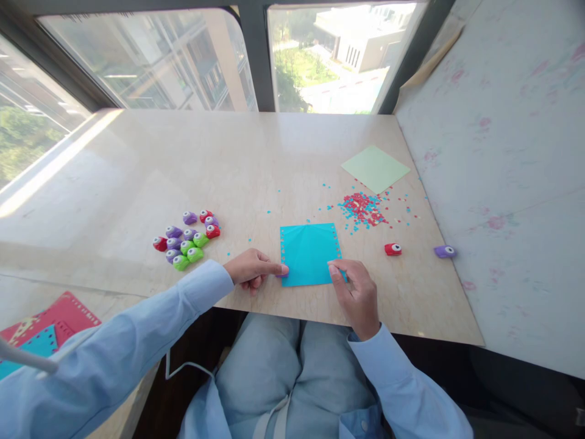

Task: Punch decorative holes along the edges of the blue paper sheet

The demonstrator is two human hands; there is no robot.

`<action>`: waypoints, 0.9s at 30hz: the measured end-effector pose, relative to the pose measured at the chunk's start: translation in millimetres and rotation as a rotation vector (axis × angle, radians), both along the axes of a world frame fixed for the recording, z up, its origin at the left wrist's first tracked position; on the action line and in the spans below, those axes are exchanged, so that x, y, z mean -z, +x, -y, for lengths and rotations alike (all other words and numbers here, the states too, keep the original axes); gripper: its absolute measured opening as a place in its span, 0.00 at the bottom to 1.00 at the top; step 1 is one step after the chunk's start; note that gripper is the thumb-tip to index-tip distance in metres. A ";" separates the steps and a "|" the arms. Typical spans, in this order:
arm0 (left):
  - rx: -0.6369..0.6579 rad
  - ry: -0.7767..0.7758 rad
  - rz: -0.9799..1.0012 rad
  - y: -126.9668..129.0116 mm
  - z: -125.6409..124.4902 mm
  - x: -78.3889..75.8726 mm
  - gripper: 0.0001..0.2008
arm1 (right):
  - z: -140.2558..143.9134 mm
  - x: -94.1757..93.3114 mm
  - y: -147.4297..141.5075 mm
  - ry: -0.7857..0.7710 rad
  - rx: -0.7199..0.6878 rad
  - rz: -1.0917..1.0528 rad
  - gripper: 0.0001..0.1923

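Observation:
A square of blue paper (311,256) lies flat near the table's front edge, with small punched holes along its left and right sides. At its lower left corner my left hand (253,268) is closed on a purple paper punch (282,274), thumb on top; most of the punch is hidden under the fingers. On the lower right edge my right hand (354,289) pinches the same paper between thumb and fingers. A red paper punch (393,249) lies to the right, and another purple punch (445,252) sits farther right by the wall.
Several purple, red and green punches (187,239) cluster on the left. Red and blue confetti (363,209) is heaped behind the paper, beside a pale green sheet (375,169). Punched red sheets (68,311) lie at far left. A wall (498,183) bounds the right side.

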State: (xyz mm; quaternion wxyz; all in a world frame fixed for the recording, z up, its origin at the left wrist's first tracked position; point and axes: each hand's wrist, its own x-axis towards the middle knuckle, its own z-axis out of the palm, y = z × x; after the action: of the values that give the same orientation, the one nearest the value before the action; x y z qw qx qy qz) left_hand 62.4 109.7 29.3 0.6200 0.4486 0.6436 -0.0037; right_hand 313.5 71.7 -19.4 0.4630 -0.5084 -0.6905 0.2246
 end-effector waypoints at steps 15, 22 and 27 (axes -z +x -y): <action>0.395 0.047 -0.430 41.9 -35.0 -24.1 0.14 | -1.1 0.1 -1.1 -0.001 0.010 0.019 0.06; 0.473 0.107 -0.493 44.9 -34.0 -26.8 0.11 | -1.6 -0.9 -1.3 0.030 0.006 0.012 0.06; 0.443 0.055 -0.502 47.4 -32.8 -30.8 0.07 | -1.1 -0.1 -1.3 0.049 0.003 -0.002 0.07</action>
State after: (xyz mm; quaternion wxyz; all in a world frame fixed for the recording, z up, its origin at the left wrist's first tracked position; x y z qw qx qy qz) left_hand 109.9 142.4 60.0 0.4138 0.5792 0.6632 -0.2313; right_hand 312.2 72.9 -19.3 0.4764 -0.4977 -0.6945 0.2072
